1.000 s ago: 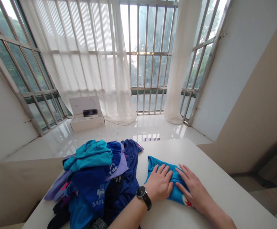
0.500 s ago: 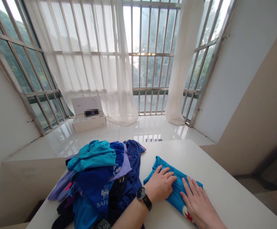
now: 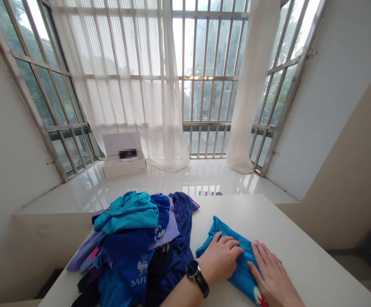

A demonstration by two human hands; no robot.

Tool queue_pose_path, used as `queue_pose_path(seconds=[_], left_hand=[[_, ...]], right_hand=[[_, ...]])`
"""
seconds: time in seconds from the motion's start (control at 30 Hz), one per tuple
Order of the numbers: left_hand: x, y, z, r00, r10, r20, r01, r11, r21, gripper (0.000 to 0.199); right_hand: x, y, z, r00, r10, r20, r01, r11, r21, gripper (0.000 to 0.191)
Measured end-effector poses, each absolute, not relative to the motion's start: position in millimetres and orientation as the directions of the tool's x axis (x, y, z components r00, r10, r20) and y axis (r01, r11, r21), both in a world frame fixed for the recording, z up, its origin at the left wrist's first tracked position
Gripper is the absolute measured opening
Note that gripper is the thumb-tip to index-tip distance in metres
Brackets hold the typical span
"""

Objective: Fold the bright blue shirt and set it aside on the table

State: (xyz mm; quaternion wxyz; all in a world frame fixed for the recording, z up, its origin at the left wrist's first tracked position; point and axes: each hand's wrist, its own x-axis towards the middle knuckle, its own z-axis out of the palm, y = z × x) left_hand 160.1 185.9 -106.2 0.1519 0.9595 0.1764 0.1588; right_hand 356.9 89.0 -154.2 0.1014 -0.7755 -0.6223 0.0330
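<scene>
A bright blue garment (image 3: 241, 278), folded into a long flat shape, lies slantwise on the white table (image 3: 303, 251). A red and white print shows at its near end. My left hand (image 3: 221, 259), wearing a black watch (image 3: 195, 275), rests on the garment's left part with fingers slightly bent and apart. Stretched flat across its right part is my right hand (image 3: 271, 273), covering that edge. Neither hand grips the cloth. Left of my hands is a heap of clothes, with a teal garment (image 3: 127, 213) on top and a dark blue one (image 3: 126, 251) with white lettering.
Behind the table runs a glossy white window ledge (image 3: 172, 181). On it stands an open white box (image 3: 124, 168) with a blurred dark item. A flat dark object (image 3: 210, 193) lies near the table's far edge. White curtains (image 3: 130, 98) hang before the barred window.
The camera view has shifted slightly, so everything sits a little lower and further right. Both hands stay on the blue garment; my right fingers lie closer together.
</scene>
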Motion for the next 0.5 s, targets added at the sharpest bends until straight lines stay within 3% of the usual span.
queue_pose_path(seconds=[0.37,0.5], left_hand=[[154,188,-96,0.903,0.324,0.282,0.253,-0.932,0.260,0.034],[151,195,-86,0.859,0.397,0.323,0.344,-0.915,0.209,0.027]], right_hand=[[328,68,-145,0.374,0.926,0.050,0.907,-0.354,-0.226,0.089],[324,55,-130,0.383,0.923,0.025,0.866,-0.349,-0.358,0.073]])
